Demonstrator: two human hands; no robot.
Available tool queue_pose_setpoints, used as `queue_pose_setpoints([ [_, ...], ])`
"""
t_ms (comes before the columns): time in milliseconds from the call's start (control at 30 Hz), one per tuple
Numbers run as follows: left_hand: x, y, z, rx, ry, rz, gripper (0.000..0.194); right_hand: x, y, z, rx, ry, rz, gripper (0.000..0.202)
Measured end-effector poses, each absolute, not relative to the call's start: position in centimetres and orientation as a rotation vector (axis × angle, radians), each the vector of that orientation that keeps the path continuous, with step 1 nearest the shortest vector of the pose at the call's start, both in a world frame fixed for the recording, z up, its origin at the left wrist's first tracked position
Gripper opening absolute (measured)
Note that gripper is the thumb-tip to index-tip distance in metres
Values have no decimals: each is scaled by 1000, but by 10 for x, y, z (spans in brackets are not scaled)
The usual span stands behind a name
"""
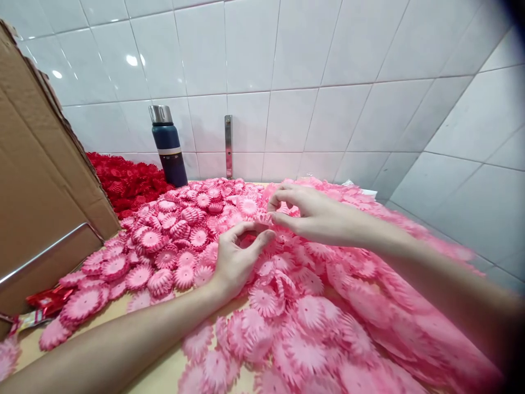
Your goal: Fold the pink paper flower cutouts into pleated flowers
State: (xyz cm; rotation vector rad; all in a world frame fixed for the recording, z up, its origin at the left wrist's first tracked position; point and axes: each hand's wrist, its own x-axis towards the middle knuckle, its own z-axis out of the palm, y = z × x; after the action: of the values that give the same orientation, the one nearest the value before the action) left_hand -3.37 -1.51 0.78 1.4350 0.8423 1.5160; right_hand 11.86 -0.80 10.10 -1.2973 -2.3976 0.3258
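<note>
Pink flower-shaped pieces (307, 350) with fringed edges lie in a broad heap over the yellow table (158, 375). Near the middle, my left hand (241, 254) is curled, thumb and fingertips close together around a small pink piece (264, 219). Just above and to the right of it, my right hand (305, 210) is bent over the same piece, its thumb and index finger nearly meeting at the edge. The fingertips of both hands almost touch, and the piece between them is small and partly hidden.
A dark blue bottle (170, 153) with a steel cap stands at the back left, beside a heap of red pieces (127, 180). A cardboard box (45, 164) rises at the left, with a red wrapper (51, 298) below it. White tiled walls (295, 49) bound the back and right.
</note>
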Motion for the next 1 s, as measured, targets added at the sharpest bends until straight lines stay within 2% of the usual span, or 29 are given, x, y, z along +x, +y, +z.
queue_pose_setpoints([
  [233,-33,-15,6,1402,860,1546,11,122,-2,95,-1302,-2455,404,15],
  [433,-35,-15,4,1448,922,1539,17,112,1,82,-1326,-2342,61,15],
  [600,-34,-17,1,1467,879,1483,17,135,13,99,-1470,-1944,-212,15],
  [667,-33,-16,0,1463,873,1483,17,146,12,111,-1472,-1886,-147,19],
  [800,-32,-14,1,1465,873,1514,14,146,4,115,-1390,-2180,304,30],
  [900,-32,-14,3,1481,856,1497,11,133,-2,106,-1250,-2396,558,22],
  [1000,-32,-16,5,1470,810,1442,15,124,-4,101,-1187,-2402,468,11],
])
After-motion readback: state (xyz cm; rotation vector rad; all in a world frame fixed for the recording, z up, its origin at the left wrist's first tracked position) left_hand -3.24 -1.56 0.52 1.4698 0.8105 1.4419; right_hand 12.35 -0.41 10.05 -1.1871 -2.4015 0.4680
